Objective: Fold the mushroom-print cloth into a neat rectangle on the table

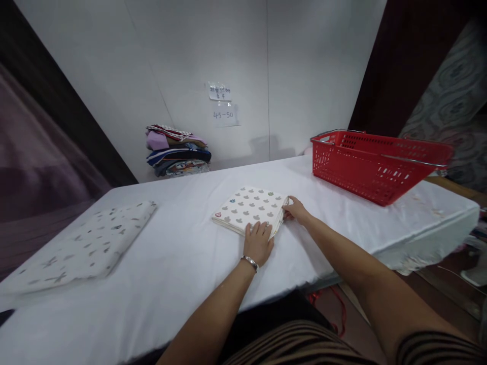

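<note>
A folded white cloth with grey printed shapes and a few coloured ones lies in the middle of the white-covered table. My left hand, with a silver bracelet at the wrist, rests on its near edge, fingers stretched out over the layers. At the cloth's right side, my right hand pinches the corner, thumb and fingers around the stacked edges. The fingertips of that hand are partly hidden behind the fold.
A second folded white cloth with dark prints lies at the left. A red plastic basket stands at the right back. Several folded fabrics are stacked by the wall, left of two paper signs. The white table cover reaches the near edge.
</note>
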`<state>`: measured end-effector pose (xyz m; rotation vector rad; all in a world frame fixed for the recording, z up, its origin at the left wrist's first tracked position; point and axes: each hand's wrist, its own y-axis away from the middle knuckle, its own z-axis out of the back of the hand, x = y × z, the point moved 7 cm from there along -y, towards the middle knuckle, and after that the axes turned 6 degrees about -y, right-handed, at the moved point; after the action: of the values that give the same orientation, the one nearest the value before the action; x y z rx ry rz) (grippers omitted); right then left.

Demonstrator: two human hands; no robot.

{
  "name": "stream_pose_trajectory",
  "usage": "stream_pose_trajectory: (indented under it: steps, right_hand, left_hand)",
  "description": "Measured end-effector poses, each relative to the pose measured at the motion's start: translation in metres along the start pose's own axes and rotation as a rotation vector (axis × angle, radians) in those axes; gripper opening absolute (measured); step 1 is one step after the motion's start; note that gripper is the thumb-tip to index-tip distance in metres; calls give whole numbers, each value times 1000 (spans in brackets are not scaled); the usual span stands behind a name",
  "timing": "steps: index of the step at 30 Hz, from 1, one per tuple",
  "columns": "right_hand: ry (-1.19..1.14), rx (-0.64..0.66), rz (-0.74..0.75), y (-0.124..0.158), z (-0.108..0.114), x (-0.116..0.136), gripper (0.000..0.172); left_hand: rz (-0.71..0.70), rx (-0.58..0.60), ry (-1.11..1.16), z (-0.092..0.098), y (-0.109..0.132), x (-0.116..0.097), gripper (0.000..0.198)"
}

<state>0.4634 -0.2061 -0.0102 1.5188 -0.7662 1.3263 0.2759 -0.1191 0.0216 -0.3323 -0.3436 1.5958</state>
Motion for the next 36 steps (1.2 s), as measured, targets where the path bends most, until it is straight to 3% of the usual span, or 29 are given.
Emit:
stream_pose_trajectory:
  steps: [5, 8, 11, 15, 17, 27, 36]
  right_hand:
    - [-56, 8, -28, 6, 1, -4, 83]
    - [-105, 25, -40, 14, 3, -6, 77]
    - [-158, 56, -66, 23, 2, -10, 56]
    - [-198, 122, -127, 28, -4, -15, 15]
    - [-211, 154, -163, 26, -7, -16, 5]
    - [-248, 300, -248, 26, -9, -23, 10]
    - [-85, 262, -231, 23, -21, -19, 13]
  left_hand:
    - [33, -5, 28, 2, -2, 2, 36]
    - [50, -10, 42, 1, -3, 4, 34]
    - [54, -11, 46, 1, -4, 4, 33]
    - [67, -15, 52, 1, -5, 5, 31]
    - [71, -14, 54, 2, -5, 5, 31]
    - [104, -17, 97, 3, -5, 7, 30]
    - [25, -3, 28, 4, -3, 1, 38]
